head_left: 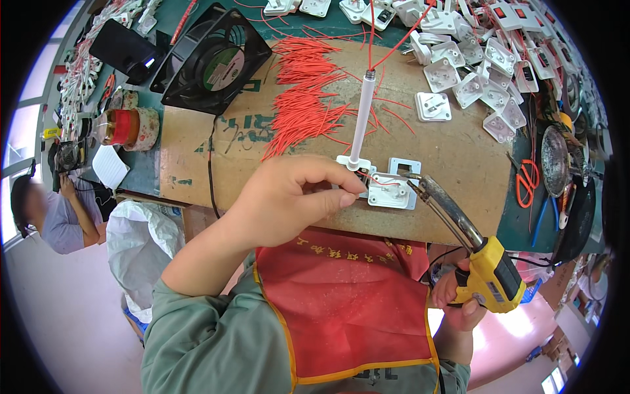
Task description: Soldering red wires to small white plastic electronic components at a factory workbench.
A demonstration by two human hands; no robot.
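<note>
My left hand (292,194) rests on the cardboard sheet (453,151), its fingertips pinching a thin red wire against a white plastic socket part (390,190). A white tube (361,118) stands upright on a small base just behind the fingers, with red wire running out of its top. My right hand (459,299) grips the yellow handle of a soldering gun (492,272). The gun's long dark tip (420,184) reaches up to the right edge of the socket part.
A pile of cut red wires (305,92) lies behind on the cardboard. Several white socket shells (472,59) are heaped at back right. A black fan (216,59) leans at back left. Orange scissors (527,180) lie right. Another person (56,210) sits at far left.
</note>
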